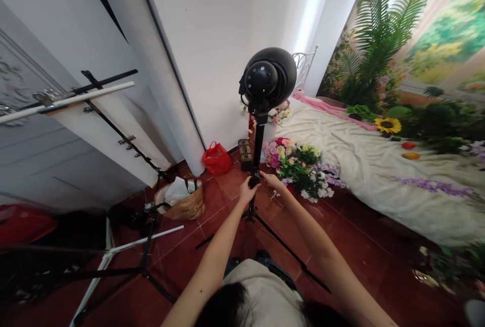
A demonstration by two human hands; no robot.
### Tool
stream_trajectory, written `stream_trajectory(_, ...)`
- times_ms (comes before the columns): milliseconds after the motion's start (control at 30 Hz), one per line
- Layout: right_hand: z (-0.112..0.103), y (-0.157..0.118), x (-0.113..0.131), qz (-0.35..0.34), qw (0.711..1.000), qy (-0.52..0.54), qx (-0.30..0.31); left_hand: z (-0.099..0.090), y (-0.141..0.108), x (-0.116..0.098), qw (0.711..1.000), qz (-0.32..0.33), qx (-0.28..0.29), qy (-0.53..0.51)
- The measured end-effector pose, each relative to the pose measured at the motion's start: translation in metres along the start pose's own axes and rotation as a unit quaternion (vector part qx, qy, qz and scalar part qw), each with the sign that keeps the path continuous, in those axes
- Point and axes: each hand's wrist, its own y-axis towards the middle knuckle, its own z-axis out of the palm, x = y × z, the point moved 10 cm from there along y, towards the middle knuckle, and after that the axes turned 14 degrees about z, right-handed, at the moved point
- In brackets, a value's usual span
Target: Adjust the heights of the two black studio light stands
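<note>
A black studio lamp (269,77) tops a black stand (258,145) that rises from spread legs on the red tiled floor. My left hand (248,190) is closed round the stand's pole at a collar or knob below the lamp. Just to its right, my right hand (270,180) reaches the same part of the pole with its fingertips at the collar; what they pinch is too small to make out.
On the right, a bed (326,140) holds a sunflower and other artificial flowers. Bouquets (299,162) stand beside it. A red bag (217,158), a woven bag (184,200) and more stands (147,246) are at the left. The lamp stand's legs spread near my feet.
</note>
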Motion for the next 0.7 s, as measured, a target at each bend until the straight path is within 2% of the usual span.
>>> stream_trajectory(200, -0.002, 0.006, -0.007, 0.04, 0.998, 0.011, -0.039, -0.001, 0.0, -0.007, 1.0, 0.012, 0.004, -0.013)
stream_trajectory(267, -0.008, 0.006, -0.006, -0.001, 0.997, 0.037, -0.063, 0.0, 0.0, -0.01, 1.0, 0.013, 0.007, -0.019)
stream_trajectory(333, -0.011, 0.001, 0.001, -0.081, 0.993, 0.057, -0.067, 0.0, 0.001, -0.011, 1.0, 0.014, 0.007, -0.021)
stream_trajectory(400, -0.009, -0.004, 0.004, -0.143, 0.988, 0.046, -0.039, 0.0, 0.001, -0.011, 1.0, 0.016, 0.005, -0.018)
stream_trajectory(467, -0.004, -0.006, 0.002, -0.162, 0.987, 0.019, -0.009, 0.0, 0.0, -0.009, 1.0, 0.014, 0.004, -0.013)
stream_trajectory(533, -0.002, -0.006, -0.001, -0.161, 0.987, -0.004, 0.0, 0.001, 0.0, -0.006, 1.0, 0.01, 0.003, -0.005)
stream_trajectory(600, -0.002, -0.001, -0.001, -0.144, 0.989, -0.037, -0.018, 0.002, -0.001, -0.006, 1.0, 0.012, 0.005, -0.003)
stream_trajectory(700, -0.002, 0.014, -0.005, -0.065, 0.994, -0.083, -0.041, 0.003, 0.0, -0.006, 1.0, 0.014, 0.008, -0.011)
